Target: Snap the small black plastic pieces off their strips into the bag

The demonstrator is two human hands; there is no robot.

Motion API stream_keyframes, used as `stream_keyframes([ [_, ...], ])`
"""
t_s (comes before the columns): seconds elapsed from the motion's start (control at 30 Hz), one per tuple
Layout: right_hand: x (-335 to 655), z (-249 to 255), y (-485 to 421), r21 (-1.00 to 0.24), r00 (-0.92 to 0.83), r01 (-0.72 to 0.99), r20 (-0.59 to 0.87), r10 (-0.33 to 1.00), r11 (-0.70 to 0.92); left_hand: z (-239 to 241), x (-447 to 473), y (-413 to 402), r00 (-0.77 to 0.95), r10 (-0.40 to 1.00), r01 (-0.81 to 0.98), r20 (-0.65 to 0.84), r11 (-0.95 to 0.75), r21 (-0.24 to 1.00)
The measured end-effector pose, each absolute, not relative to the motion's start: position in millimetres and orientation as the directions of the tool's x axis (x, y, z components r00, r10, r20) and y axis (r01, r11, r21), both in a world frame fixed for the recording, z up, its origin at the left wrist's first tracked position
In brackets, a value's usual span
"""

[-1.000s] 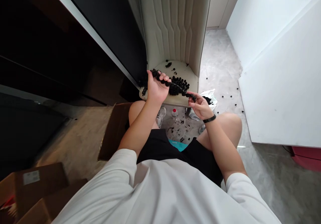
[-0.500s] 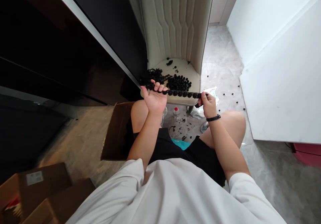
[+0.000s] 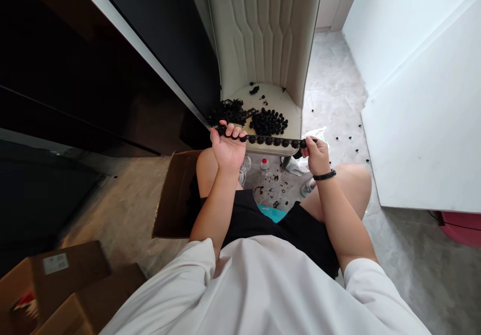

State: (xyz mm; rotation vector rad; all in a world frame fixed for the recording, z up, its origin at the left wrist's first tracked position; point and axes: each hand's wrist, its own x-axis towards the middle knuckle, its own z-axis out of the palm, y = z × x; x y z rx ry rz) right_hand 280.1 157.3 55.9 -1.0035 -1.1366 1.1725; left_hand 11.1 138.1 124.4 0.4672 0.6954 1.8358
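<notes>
In the head view, the black strip [image 3: 275,140] stretches taut left to right before the seat [image 3: 278,98], its long axis dipping slightly rightward. Your left hand [image 3: 229,151] curls fingers over its left part, thumb spread; your right hand [image 3: 318,156] pinches its right end.

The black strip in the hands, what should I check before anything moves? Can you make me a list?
1. Right hand pinching the black strip: ok.
2. Left hand holding it too: ok.
3. Strip stretched nearly straight between them: ok.
4. Pile of round black pieces on the chair seat: ok.
5. Floor free of bits: not ok.
6. Strip's left end undamaged: cannot tell.
</notes>
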Motion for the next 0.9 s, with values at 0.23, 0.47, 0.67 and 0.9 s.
stream_keyframes([
  [0.23, 283.6, 54.7, 157.0, -0.971, 0.009, -0.176, 0.161, 0.987, 0.16, 121.3, -3.9, 139.4, -0.359, 0.933, -0.741, -0.017, -0.274, 0.614],
  [0.47, 286.8, 52.5, 159.1, -0.97, 0.013, -0.172, 0.171, 0.985, 0.171, 122.3, -10.7, 138.8, -0.399, 0.917, -0.663, -0.033, -0.263, 0.701],
  [0.67, 289.9, 53.3, 159.4, -0.968, 0.015, -0.152, 0.199, 0.98, 0.199, 121.7, -13.3, 137.3, -0.402, 0.915, -0.674, -0.024, -0.278, 0.685],
  [0.9, 290.9, 56.4, 153.2, -0.965, -0.052, 0.095, 0.241, 0.969, 0.245, 121.5, 3.7, 126.3, -0.4, 0.913, -0.663, -0.082, -0.227, 0.713],
])
